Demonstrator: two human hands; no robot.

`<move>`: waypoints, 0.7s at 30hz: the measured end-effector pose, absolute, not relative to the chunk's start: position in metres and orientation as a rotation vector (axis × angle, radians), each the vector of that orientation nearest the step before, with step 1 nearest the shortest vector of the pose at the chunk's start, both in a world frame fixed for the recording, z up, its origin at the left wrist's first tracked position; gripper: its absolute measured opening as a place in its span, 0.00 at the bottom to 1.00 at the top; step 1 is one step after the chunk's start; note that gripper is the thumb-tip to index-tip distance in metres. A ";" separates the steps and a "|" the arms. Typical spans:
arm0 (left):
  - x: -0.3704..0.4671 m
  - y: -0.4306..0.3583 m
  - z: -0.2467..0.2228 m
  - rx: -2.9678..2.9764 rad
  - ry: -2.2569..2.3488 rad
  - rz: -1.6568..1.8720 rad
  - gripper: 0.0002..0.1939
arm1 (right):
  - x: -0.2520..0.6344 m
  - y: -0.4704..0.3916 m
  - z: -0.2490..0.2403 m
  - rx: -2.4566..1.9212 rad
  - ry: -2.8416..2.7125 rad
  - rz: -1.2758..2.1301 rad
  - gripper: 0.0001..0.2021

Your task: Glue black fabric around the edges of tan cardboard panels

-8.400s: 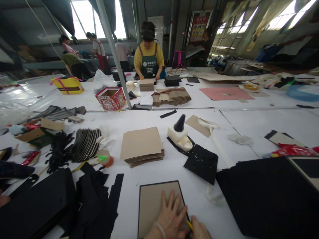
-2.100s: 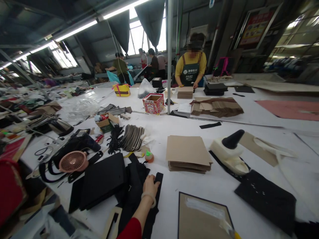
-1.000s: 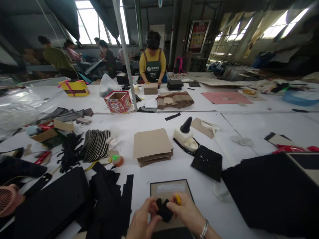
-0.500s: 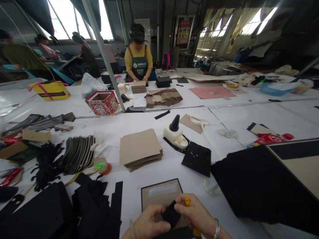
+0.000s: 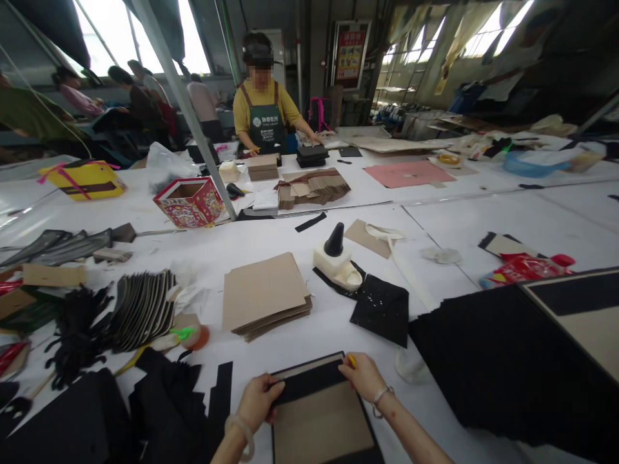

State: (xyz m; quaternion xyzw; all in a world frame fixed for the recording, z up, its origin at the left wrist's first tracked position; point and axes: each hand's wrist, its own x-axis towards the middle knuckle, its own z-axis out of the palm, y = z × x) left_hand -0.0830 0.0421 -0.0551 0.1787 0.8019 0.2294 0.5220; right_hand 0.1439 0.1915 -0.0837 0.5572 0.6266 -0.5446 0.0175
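Black strip (image 5: 310, 381) held across board (image 5: 329, 422), ends pinched thumb-to-finger by left hand (image 5: 257, 401) and right hand (image 5: 363, 377); yellow tool (image 5: 353, 361) tucked in right hand. Card stack (image 5: 265, 289) set beyond.

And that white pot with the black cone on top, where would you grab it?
Probably by the sides of the white pot, one finger left and one right, reaching down from above. Its blocky body offers the broadest hold. The black cone stands up but tapers, so fingers might slip, and I can't tell how firmly it sits. The low lip looks too shallow.
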 end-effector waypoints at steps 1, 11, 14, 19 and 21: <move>-0.084 0.044 -0.057 0.451 1.962 0.525 0.11 | 0.142 0.194 -0.084 1.736 1.976 -1.618 0.10; -0.088 0.042 -0.068 0.739 2.220 0.312 0.14 | 0.140 0.197 -0.080 1.688 2.080 -1.243 0.07; -0.089 0.040 -0.072 0.746 2.256 0.254 0.14 | 0.139 0.197 -0.078 1.669 2.076 -1.216 0.07; -0.089 0.040 -0.070 0.739 2.301 0.219 0.14 | 0.139 0.198 -0.078 1.640 2.075 -1.192 0.08; -0.089 0.041 -0.068 0.729 2.310 0.215 0.14 | 0.138 0.198 -0.080 1.634 2.075 -1.183 0.08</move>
